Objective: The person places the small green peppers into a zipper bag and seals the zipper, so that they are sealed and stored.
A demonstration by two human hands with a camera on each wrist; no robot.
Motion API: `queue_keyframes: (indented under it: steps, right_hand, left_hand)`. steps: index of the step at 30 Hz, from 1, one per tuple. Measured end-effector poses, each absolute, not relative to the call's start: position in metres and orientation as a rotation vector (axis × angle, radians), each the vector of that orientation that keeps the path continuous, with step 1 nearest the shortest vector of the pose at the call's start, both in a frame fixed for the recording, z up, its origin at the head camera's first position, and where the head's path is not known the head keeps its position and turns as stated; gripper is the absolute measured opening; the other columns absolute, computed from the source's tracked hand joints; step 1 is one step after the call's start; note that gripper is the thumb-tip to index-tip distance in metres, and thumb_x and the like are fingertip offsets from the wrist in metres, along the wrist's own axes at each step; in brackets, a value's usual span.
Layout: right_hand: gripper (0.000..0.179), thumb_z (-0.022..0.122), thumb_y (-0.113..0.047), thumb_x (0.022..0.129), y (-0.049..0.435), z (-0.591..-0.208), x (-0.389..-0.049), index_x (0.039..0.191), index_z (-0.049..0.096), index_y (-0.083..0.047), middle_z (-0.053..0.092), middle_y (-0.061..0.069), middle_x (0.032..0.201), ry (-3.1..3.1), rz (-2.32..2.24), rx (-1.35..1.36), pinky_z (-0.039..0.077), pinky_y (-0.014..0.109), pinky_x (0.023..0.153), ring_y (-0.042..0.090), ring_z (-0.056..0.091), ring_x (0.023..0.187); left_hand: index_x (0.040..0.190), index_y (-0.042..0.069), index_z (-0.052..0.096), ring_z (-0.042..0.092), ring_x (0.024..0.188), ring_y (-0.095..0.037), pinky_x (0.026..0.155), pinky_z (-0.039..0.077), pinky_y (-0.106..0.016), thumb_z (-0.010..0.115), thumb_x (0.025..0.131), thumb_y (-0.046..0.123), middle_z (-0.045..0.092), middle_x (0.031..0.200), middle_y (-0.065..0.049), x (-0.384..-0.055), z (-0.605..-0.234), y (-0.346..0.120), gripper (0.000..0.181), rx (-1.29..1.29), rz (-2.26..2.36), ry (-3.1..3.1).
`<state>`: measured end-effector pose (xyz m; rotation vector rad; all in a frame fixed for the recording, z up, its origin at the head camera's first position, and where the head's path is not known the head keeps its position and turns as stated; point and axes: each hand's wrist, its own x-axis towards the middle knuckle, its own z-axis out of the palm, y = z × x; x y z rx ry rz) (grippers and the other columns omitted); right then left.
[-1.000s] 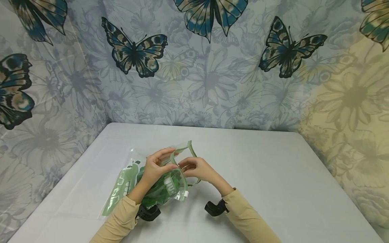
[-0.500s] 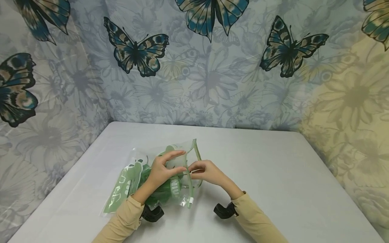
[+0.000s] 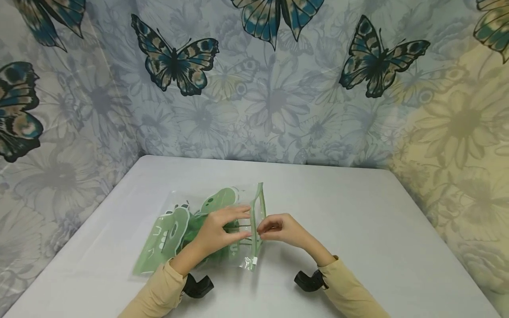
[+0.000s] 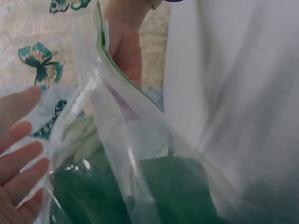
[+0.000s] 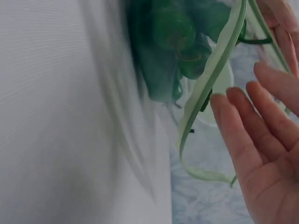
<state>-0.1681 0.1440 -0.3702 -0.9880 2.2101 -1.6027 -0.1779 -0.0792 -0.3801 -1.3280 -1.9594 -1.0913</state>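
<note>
A clear zip bag [image 3: 246, 196] with green printing and a green zip edge [image 3: 253, 221] lies on the white table, its mouth facing right. A white slider [image 3: 254, 261] sits at the near end of the zip. Inside are green things, rounded and shiny, some with dark stems [image 5: 175, 28]; their kind is not clear. My left hand [image 3: 222, 227] rests over the bag near its mouth, with fingers and thumb stretched out and apart. At the mouth is my right hand [image 3: 284, 229], fingertips beside the zip edge. In the right wrist view its fingers look loosely straight, with nothing between them.
The white table [image 3: 338, 212] reaches back to a cloth backdrop [image 3: 274, 110] printed with butterflies and flowers. Black wrist-worn devices [image 3: 310, 281] hang below both sleeves, close to the tabletop.
My right hand has drawn rightward and toward me, out of the bag's mouth. The mouth has narrowed and the bag lies flatter. The left hand has shifted slightly right.
</note>
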Motion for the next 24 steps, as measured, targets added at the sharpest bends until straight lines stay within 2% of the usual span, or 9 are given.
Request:
queue_keyframes:
  steps: [7,12,16,21,24]
  right_hand:
    - [0.012,0.062,0.008,0.079,0.151,-0.374,-0.160,0.090,0.061,0.013,0.062,0.022,0.086,2.161,-1.628,-1.035,0.050,0.033,0.068,0.019,0.062,0.077]
    - [0.010,0.062,0.007,0.080,0.152,-0.379,-0.160,0.089,0.063,0.011,0.063,0.019,0.084,2.235,-1.682,-0.916,0.050,0.030,0.067,0.014,0.061,0.075]
    - [0.007,0.062,0.006,0.080,0.153,-0.382,-0.161,0.086,0.063,0.010,0.063,0.017,0.082,2.265,-1.692,-0.838,0.050,0.031,0.067,0.015,0.061,0.073]
    - [0.005,0.062,0.007,0.079,0.155,-0.390,-0.164,0.082,0.062,0.011,0.062,0.017,0.076,2.318,-1.687,-0.757,0.051,0.039,0.064,0.020,0.062,0.068]
    - [0.004,0.062,0.009,0.078,0.156,-0.399,-0.167,0.079,0.061,0.012,0.062,0.017,0.072,2.371,-1.688,-0.715,0.051,0.036,0.060,0.020,0.061,0.063]
  left_hand:
    - [0.106,0.003,0.065,0.053,0.108,-0.022,0.086,0.042,-0.037,0.079,0.067,0.024,0.059,0.114,-0.011,-0.165,-0.384,-0.084,0.046,-1.284,-0.898,-2.169]
    - [0.109,0.001,0.063,0.052,0.108,-0.023,0.086,0.042,-0.035,0.079,0.066,0.024,0.058,0.115,-0.011,-0.165,-0.394,-0.084,0.051,-1.272,-0.866,-2.247]
    - [0.110,0.000,0.062,0.052,0.108,-0.022,0.087,0.041,-0.031,0.079,0.067,0.026,0.057,0.116,-0.012,-0.164,-0.400,-0.079,0.053,-1.299,-0.834,-2.269]
    - [0.110,-0.001,0.062,0.053,0.107,-0.022,0.088,0.040,-0.030,0.079,0.066,0.028,0.057,0.115,-0.013,-0.161,-0.409,-0.072,0.055,-1.336,-0.780,-2.279]
    - [0.110,0.000,0.061,0.053,0.107,-0.022,0.088,0.040,-0.031,0.078,0.067,0.031,0.057,0.116,-0.013,-0.159,-0.414,-0.069,0.056,-1.349,-0.727,-2.287]
